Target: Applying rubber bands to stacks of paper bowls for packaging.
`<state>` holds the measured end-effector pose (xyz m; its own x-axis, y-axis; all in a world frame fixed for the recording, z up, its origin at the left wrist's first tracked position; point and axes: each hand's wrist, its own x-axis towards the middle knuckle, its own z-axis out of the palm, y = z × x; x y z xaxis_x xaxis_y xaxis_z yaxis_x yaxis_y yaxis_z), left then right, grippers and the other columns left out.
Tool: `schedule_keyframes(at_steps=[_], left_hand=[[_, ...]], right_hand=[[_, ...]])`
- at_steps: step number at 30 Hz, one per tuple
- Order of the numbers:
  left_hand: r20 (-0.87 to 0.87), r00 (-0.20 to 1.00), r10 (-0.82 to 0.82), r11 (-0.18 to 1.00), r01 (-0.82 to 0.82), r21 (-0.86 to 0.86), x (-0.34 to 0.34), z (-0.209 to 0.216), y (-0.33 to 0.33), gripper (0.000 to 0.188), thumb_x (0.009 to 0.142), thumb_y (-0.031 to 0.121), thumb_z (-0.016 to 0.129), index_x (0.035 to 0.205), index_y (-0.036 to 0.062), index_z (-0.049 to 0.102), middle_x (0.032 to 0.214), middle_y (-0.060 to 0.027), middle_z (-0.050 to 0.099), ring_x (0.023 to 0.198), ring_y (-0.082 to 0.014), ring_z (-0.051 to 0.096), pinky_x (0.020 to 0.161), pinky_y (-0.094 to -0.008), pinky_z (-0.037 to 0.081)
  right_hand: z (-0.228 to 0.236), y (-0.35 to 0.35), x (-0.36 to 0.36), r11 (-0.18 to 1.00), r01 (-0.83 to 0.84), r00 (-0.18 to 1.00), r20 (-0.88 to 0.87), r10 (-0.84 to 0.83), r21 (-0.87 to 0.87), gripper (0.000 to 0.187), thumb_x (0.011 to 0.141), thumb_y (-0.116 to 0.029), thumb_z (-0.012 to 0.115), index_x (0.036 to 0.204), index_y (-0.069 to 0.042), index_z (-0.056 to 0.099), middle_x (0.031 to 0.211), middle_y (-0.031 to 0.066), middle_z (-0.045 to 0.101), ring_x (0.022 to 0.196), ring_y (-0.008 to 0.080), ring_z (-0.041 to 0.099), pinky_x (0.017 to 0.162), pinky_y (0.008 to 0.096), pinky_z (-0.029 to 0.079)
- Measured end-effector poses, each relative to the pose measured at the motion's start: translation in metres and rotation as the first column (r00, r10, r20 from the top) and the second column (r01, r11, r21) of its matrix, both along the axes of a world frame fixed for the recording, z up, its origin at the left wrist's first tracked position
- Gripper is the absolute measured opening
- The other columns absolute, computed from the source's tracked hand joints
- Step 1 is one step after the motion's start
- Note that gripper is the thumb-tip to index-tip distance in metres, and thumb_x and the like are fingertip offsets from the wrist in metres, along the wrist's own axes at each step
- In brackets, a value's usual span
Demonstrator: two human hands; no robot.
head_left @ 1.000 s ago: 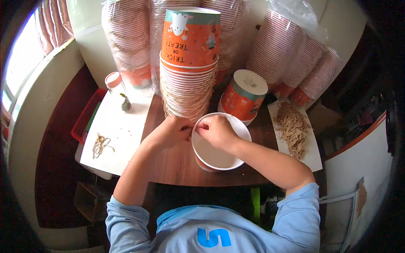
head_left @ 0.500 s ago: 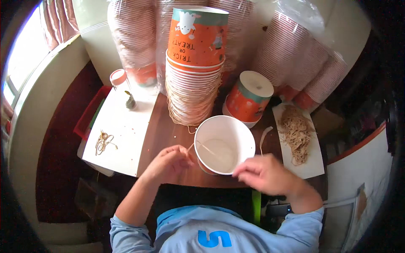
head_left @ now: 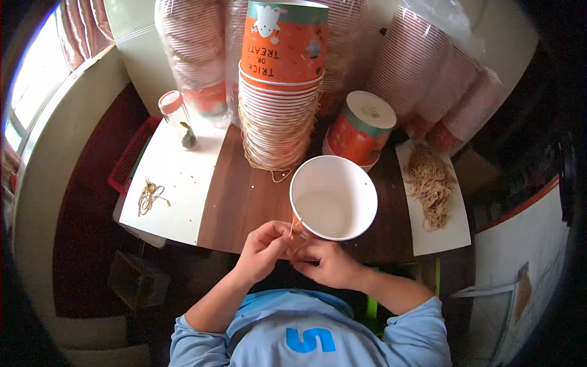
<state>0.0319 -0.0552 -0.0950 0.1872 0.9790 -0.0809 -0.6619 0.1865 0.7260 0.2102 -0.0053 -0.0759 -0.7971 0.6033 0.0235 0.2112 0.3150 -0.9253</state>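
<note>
A white-lined paper bucket (head_left: pixel 359 211) with an orange outside stands mouth up before me at the table's front edge. A thin tan cord (head_left: pixel 292 231) hangs at the near left of its rim. My left hand (head_left: pixel 266 249) is closed, pinching this cord between thumb and fingertips. Close against it, my right hand (head_left: pixel 330 263) has its fingers bent together just below the bucket's rim. What the right fingertips hold is hidden. The inside of the bucket shows a bare white bottom.
A tall stack of orange buckets (head_left: pixel 281 46) with corded rims rises behind. Right of it stands a short upside-down stack (head_left: pixel 361 134). Tan cords lie heaped (head_left: pixel 430 189) at right and in a small bundle (head_left: pixel 151 197) at left, near a pink-lidded jar (head_left: pixel 177 113). Plastic-wrapped bucket stacks (head_left: pixel 406 67) line the back.
My right hand has moved left from the bucket's right side to meet my left hand. The cord no longer crosses the bucket's inside. The bucket sits slightly farther away and to the right.
</note>
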Motion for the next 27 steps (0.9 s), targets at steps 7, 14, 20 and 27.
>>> schedule_keyframes(at_steps=[7,14,20,27], left_hand=[[-0.731,0.373,0.572,0.81,-0.113,0.576,0.012,0.015,-0.012,0.016,0.075,-0.003,0.062,0.091,0.0009,0.06,0.09,-0.0119,0.055,0.067,-0.0174,0.056,0.056,-0.0257,0.047],[-0.677,0.224,0.701,0.698,-0.019,0.716,0.013,0.014,-0.012,0.024,0.071,-0.004,0.064,0.094,0.0006,0.06,0.088,-0.0123,0.055,0.064,-0.0216,0.057,0.055,-0.0293,0.049],[-0.816,0.344,0.465,0.878,-0.061,0.475,0.008,0.018,-0.011,0.034,0.071,-0.004,0.064,0.104,0.0037,0.059,0.084,-0.0117,0.059,0.068,-0.0243,0.061,0.056,-0.0304,0.05],[-0.752,0.248,0.611,0.719,0.224,0.658,0.006,0.015,0.015,0.039,0.07,0.01,0.071,0.108,0.0092,0.06,0.077,-0.0089,0.055,0.067,-0.0273,0.058,0.057,-0.0366,0.049]], right_hand=[[-0.008,-0.01,-0.004,0.918,0.319,0.916,-0.171,-0.362,-0.234,0.015,0.087,-0.012,0.063,0.093,0.001,0.06,0.08,0.0052,0.065,0.072,0.0095,0.06,0.066,0.0254,0.05],[-0.026,-0.011,-0.012,0.88,0.301,0.87,-0.272,-0.411,-0.366,0.014,0.088,-0.011,0.062,0.096,0.0,0.059,0.083,0.0034,0.064,0.074,0.0071,0.059,0.067,0.023,0.05],[-0.011,-0.01,-0.005,0.893,0.342,0.895,-0.187,-0.404,-0.292,0.012,0.087,-0.009,0.062,0.094,0.001,0.061,0.084,0.0041,0.065,0.075,0.0076,0.06,0.067,0.0235,0.05],[0.007,-0.003,0.005,0.953,0.282,0.942,-0.154,-0.297,-0.113,0.01,0.086,-0.004,0.061,0.093,0.003,0.061,0.086,0.0056,0.066,0.079,0.0093,0.062,0.069,0.0249,0.053]])
